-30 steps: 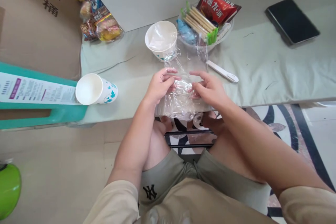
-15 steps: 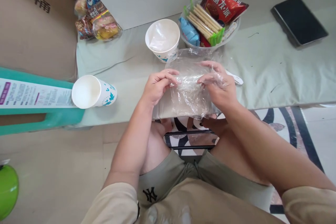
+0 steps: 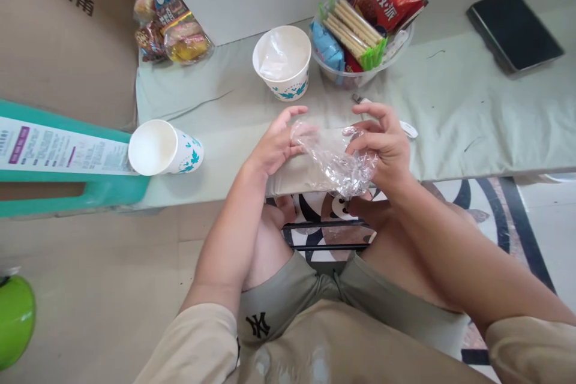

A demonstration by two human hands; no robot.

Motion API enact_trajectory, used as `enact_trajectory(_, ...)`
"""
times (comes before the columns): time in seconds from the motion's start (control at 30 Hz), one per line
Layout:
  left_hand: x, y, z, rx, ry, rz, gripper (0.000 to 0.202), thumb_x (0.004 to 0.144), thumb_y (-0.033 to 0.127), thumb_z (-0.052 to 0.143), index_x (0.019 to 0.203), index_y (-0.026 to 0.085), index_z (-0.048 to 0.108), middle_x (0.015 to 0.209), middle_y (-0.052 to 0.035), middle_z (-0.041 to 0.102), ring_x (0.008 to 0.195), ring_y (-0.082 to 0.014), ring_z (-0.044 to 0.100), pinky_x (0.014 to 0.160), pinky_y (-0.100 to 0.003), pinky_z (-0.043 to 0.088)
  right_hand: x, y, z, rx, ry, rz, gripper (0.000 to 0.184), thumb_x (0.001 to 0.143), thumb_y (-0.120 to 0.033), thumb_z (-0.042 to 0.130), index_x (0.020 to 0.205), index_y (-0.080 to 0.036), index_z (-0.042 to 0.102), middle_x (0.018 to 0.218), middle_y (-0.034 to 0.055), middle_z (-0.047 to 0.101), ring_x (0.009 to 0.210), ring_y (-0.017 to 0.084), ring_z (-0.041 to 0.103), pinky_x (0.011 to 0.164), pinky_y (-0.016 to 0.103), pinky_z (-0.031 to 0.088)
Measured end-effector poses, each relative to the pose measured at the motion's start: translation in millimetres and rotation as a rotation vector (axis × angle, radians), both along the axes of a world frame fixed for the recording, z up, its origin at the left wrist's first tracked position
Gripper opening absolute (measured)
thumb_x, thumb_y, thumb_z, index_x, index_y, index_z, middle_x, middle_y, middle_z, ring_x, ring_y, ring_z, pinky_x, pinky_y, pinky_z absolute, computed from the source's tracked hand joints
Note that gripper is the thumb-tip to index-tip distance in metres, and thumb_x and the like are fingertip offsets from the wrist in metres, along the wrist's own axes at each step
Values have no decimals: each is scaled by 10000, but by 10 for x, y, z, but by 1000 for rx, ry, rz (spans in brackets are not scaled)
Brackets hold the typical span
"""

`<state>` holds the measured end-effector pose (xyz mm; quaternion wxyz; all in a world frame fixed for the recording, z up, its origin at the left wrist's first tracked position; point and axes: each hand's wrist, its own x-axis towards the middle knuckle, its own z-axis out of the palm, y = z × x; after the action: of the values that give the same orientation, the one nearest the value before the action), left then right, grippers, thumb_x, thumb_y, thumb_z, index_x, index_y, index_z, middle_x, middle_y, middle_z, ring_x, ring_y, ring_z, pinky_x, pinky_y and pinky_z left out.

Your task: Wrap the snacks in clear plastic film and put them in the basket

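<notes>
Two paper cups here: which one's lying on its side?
The left cup, next to the teal box, lies on its side. The other cup stands upright beside the snack bowl, with clear plastic inside.

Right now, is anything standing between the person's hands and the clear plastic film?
Nothing visible does. The right hand pinches the crumpled clear plastic film directly, and the left hand touches its edge with the fingertips. The upright paper cup and the snack bowl stand farther back, apart from it.

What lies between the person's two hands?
Crumpled clear plastic film, gripped by the right hand and touching the left hand; the head view shows it.
</notes>
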<state>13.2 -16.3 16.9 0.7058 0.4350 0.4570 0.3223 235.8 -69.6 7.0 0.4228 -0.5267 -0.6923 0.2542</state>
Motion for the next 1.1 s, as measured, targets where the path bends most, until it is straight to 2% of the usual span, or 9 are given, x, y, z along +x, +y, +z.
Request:
enact_trajectory(0.13, 2, -26, 37, -14, 39, -124, 695, 674, 266, 873, 1283, 239, 539, 980, -68, 783, 810, -212, 774, 707, -303, 600, 4, -17, 26, 11, -67, -11, 279, 967, -303, 513, 856, -273, 767, 1367, 88, 543, 1051, 263, 670, 946, 529, 597)
enact_trajectory(0.23, 19, 9, 19, 30, 83, -56, 569, 668, 134, 778, 1189, 229, 572, 886, -11, 762, 681, -132, 716, 656, -247, 557, 40, 6, -7, 6, -118, -48, 310, 986, -284, 454, 1116, -288, 736, 1444, 111, 514, 1185, 293, 640, 944, 519, 591)
enact_trajectory(0.43, 53, 75, -53, 260, 74, 217, 300, 727, 109, 658, 984, 245, 581, 887, 19, 747, 674, -95, 630, 621, -222, 497, 142, 168, -240, -67, -25, -54, 570, 1050, -370, 353, 1609, -368, 244, 1504, 143, 513, 1172, 288, 673, 798, 446, 588)
enact_trajectory(0.53, 51, 70, -62, 323, 66, 246, 79, 771, 160, 644, 798, 211, 590, 912, -17, 746, 775, -119, 655, 667, -238, 517, 107, 207, -331, -154, 149, -28, 517, 1088, -337, 150, 1605, -351, 161, 1384, 141, 629, 1051, 236, 732, 745, 396, 584)
enact_trajectory(0.63, 17, 49, -38, 339, 20, 226, 123, 800, 304, 681, 773, 201, 618, 993, -54, 732, 949, -173, 693, 746, -269, 562, 37, 178, -366, -164, 157, 7, 594, 1049, -359, 388, 1593, -304, 155, 1212, 114, 722, 974, 234, 742, 740, 386, 591)
enact_trajectory(0.8, -41, 4, -12, 189, -82, 56, 715, 609, 417, 923, 1228, 332, 576, 1331, -40, 649, 1070, -233, 729, 817, -333, 624, 30, 153, -360, -199, 199, 11, 736, 946, -350, 580, 1588, -309, 222, 1039, 53, 744, 811, 211, 714, 734, 390, 600)
enact_trajectory(0.9, -35, 8, -78, 138, -23, 12, 1048, 565, 318, 974, 1441, 407, 406, 1239, -50, 693, 966, -231, 772, 791, -334, 619, 68, 190, -347, -227, 309, -19, 721, 930, -364, 583, 1579, -319, 272, 1080, 61, 733, 855, 214, 726, 745, 393, 607)
enact_trajectory(1.0, -13, 22, -142, 169, 41, 75, 956, 632, 319, 950, 1440, 338, 440, 1066, -51, 742, 942, -247, 786, 787, -328, 605, 57, 197, -285, -337, 379, 26, 589, 855, -368, 669, 1412, -261, 510, 1082, 82, 745, 902, 235, 732, 734, 387, 615)
enact_trajectory(1.1, 21, -10, -111, 305, 87, 163, 631, 705, 339, 899, 1253, 276, 594, 1011, -44, 758, 998, -255, 772, 859, -364, 599, 19, 149, -138, -299, 300, -2, 243, 852, -351, 674, 1064, -232, 679, 1010, 75, 761, 908, 242, 730, 820, 427, 617)
